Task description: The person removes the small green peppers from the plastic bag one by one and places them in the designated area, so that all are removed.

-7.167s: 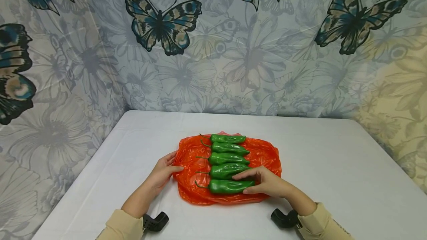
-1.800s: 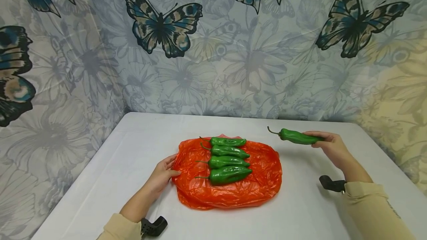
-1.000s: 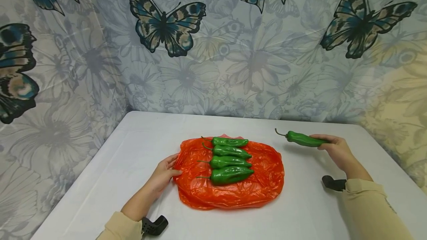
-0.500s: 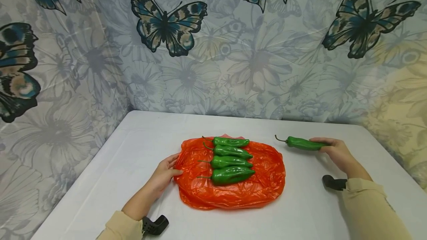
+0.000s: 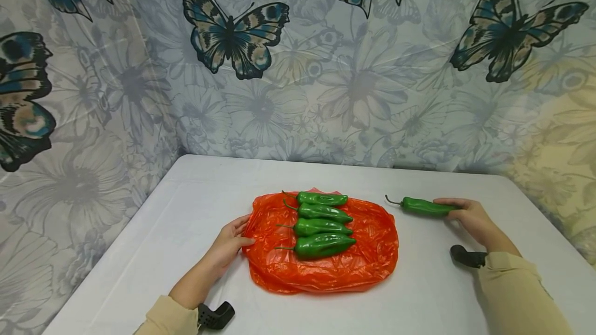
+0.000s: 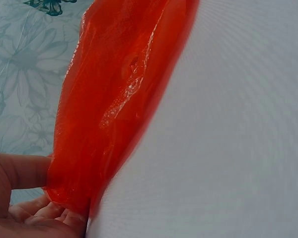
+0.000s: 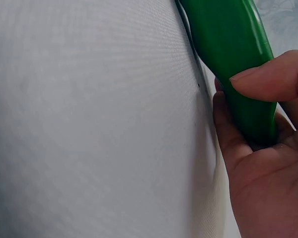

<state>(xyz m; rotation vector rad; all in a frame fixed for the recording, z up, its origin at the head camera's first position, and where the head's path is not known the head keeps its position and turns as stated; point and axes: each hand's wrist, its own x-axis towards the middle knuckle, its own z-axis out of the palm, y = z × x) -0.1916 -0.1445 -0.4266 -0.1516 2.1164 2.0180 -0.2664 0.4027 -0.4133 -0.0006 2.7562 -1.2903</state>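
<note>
Backdrop [image 5: 344,92]: hung behind and along the left of the table [image 5: 195,185]; grey-blue with pale outlined flowers, yellowish at the far right; printed with large butterflies [image 5: 230,37] in black, blue and cream.
Table: white, spread across the lower half of the head view, with rounded far corners.
Orange-red bag [image 5: 274,275]: laid flat near the middle of the table; thin, glossy, crinkled, roughly oblong; showing a paler, pinkish bit at the far edge.
Sleeves [image 5: 519,293]: beige, with folded cuffs just above both wrists.
Left hand [image 5: 230,241]: at the left edge of the orange-red bag, pinching that edge; thumb on top, fingers bent behind and beneath.
Right hand [image 5: 471,217]: well to the right of the orange-red bag, pinching the tip end of a single green pepper [image 5: 421,206] between thumb and fingers.
Four peppers [image 5: 322,227]: green and shiny, lying on the orange-red bag in a close row from near to far; stems to the left, tips to the right; plumpest nearest, slimmest farthest.
Single green pepper: held low at the right side of the table, pointing stem end left; tip partly hidden by the right hand; hard to tell whether touching the tabletop.
Black wrist devices [image 5: 218,317]: one at each wrist, stubby and bent, jutting inward.
Stems [image 5: 392,200]: thin, green, some curved; on the single green pepper, hooked upward at the end.
</note>
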